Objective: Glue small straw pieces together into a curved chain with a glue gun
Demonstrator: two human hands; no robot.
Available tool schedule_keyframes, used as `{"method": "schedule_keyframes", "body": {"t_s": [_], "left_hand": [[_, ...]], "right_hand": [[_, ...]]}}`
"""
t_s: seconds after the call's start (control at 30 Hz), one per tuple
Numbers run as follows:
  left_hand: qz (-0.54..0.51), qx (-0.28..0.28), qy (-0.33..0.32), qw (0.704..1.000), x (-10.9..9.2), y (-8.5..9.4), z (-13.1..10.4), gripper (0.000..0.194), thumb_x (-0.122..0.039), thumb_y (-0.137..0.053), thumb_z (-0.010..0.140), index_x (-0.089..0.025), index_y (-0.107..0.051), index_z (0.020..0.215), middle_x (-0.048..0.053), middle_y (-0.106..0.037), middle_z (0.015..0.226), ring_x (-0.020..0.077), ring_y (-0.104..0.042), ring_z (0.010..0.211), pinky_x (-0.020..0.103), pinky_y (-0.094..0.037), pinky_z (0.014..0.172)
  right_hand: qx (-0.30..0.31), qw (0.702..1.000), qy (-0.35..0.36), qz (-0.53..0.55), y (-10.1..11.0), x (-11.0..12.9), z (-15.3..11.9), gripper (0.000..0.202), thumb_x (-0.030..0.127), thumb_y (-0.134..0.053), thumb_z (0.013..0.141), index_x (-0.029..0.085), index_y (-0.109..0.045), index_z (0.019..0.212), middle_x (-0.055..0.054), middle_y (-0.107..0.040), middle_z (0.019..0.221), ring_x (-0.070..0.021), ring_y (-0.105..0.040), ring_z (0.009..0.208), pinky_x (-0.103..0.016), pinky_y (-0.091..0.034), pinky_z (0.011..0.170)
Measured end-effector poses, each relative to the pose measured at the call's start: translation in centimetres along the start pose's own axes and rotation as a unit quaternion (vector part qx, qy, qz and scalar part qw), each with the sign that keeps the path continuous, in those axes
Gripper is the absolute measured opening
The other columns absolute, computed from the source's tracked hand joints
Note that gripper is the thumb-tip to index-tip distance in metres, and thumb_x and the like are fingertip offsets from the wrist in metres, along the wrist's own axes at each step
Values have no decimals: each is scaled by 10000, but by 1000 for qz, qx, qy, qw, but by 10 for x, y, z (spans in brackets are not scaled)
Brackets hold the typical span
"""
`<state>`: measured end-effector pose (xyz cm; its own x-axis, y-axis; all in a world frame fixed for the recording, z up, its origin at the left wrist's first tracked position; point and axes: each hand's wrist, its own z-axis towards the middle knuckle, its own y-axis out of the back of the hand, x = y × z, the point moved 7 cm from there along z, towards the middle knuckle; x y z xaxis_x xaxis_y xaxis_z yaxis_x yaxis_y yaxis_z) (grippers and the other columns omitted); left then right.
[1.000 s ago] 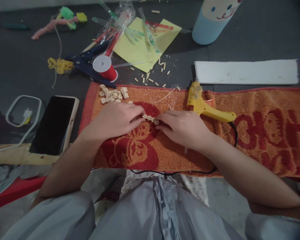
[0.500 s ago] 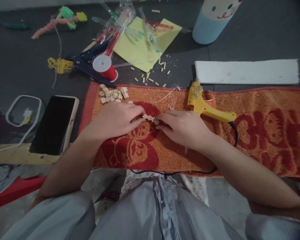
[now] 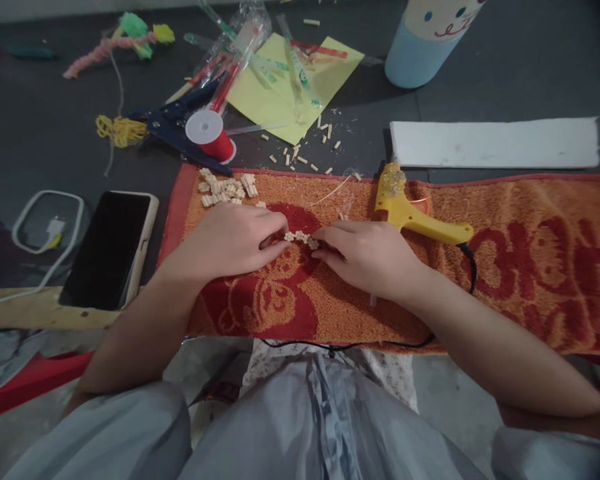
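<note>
A short chain of pale, flower-shaped stick clusters (image 3: 301, 237) hangs between my hands, just over the orange and red towel (image 3: 360, 307). At its left end, the thumb and forefinger of my left hand (image 3: 235, 239) close in a pinch. My right hand (image 3: 373, 257) grips the other end between thumb and fingers. More bundled stick pieces (image 3: 225, 188) lie on the towel, beyond my left hand. Past my right hand rests a yellow hot glue gun (image 3: 425, 223), its tip hidden from clear view.
Dark blue pliers (image 3: 180, 123) and a red thread spool (image 3: 210, 137) lie behind the towel. Cut stick bits (image 3: 300, 159) are scattered near a yellow paper (image 3: 260, 87). A phone (image 3: 109, 250) lies left, a white strip (image 3: 495, 143) and a blue bottle (image 3: 417, 53) back right.
The fingertips of my left hand have shifted very slightly at the chain's left end, where a bit more of it shows. My right hand stays in place.
</note>
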<state>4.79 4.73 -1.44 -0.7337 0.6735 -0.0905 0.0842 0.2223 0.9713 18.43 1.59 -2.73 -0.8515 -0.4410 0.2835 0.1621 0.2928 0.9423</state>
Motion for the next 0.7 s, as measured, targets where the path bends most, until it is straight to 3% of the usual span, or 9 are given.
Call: {"method": "schedule_keyframes", "body": {"t_s": [0.7], "left_hand": [[12,-19,-3,1000,0,-2,2,277,-409,-488,957,-203,-672,935,36,-735,879,191,-673,803,283,-373,650]], "right_hand": [[-16,1000,5,-5,-1,0,-1,244,299,-529,956,177,-720,1049,-86,-755,963,-227,-685,814,-308,-255,564]]}}
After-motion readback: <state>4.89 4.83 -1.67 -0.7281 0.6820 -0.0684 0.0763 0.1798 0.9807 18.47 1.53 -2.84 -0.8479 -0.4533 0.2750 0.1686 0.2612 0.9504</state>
